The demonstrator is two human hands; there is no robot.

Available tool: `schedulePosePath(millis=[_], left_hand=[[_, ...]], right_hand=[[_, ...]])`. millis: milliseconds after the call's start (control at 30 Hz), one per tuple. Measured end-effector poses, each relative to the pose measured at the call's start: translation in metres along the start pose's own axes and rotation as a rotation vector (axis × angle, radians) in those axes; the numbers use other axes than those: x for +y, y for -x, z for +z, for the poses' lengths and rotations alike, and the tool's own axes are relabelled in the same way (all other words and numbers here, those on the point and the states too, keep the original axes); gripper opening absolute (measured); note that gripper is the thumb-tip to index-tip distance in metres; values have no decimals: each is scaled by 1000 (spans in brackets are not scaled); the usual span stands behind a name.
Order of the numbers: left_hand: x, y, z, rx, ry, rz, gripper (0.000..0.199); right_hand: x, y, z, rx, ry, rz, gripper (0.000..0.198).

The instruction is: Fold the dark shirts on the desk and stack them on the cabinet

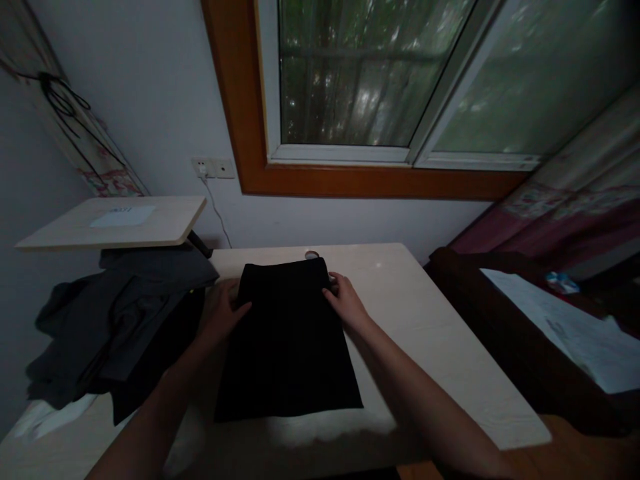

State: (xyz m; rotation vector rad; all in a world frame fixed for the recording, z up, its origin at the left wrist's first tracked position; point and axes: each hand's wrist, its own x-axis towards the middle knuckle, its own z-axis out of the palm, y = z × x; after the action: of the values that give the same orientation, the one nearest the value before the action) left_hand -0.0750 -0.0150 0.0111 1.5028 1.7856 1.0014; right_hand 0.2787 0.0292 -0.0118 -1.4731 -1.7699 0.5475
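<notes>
A black skirt (290, 340) lies flat on the pale wooden table (425, 320), its narrower waist end towards the wall and its wide hem towards me. My left hand (226, 313) grips the left edge near the waist, thumb on top of the cloth. At the opposite edge, my right hand (347, 303) pinches the side a little below the top corner, with its thumb on the fabric and its fingers partly hidden beyond the edge. Just past the waist edge sits a small round object (312, 255), possibly a tape roll.
Left of my arm, dark grey and black clothes (115, 313) lie heaped under a small raised shelf (115, 227) bearing a paper label. A white cloth or bag (55, 417) pokes out below. A wall socket (213, 168) holds a plugged cable. Dark furniture (500, 320) stands right.
</notes>
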Motion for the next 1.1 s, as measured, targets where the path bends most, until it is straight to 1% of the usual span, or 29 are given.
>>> schedulePosePath(millis=[67,133,167,233,300,400,500,567,667,733,800,867,900,1000,1100], left_hand=[[1,25,-5,-98,-98,-33,78],[1,44,-6,-152,-169,-67,82],[1,51,-5,-158,-171,-57,81],[0,56,-2,-130,-130,1,79],[1,52,3,-85,-82,60,76],[5,33,9,-20,-25,105,71],[14,7,13,50,45,93,63],[19,-6,15,93,65,65,63],[19,-11,15,138,8,81,65],[14,-2,11,130,-30,125,64],[5,15,5,79,-29,151,64],[-5,37,-4,11,-16,136,66],[-9,49,-9,0,-15,125,66],[-17,81,-20,-97,8,115,66],[-18,102,-24,-147,22,103,72]], right_hand=[[-4,22,-6,-32,68,-17,52],[-8,39,-10,-60,101,-20,51],[-10,44,-11,-73,107,-11,50],[-12,48,-10,-85,103,21,49],[-12,43,-7,-79,73,44,48],[-12,21,-1,-27,3,60,46],[-14,-5,4,22,-98,81,43],[-15,-17,6,37,-179,92,42],[-15,-19,5,63,-258,104,43],[-14,-9,1,66,-277,111,47],[-14,9,-7,42,-280,124,51],[-16,32,-16,-7,-270,140,55],[-18,44,-21,-42,-260,145,57],[-25,78,-35,-206,-241,143,60],[-31,100,-47,-330,-212,130,63]])
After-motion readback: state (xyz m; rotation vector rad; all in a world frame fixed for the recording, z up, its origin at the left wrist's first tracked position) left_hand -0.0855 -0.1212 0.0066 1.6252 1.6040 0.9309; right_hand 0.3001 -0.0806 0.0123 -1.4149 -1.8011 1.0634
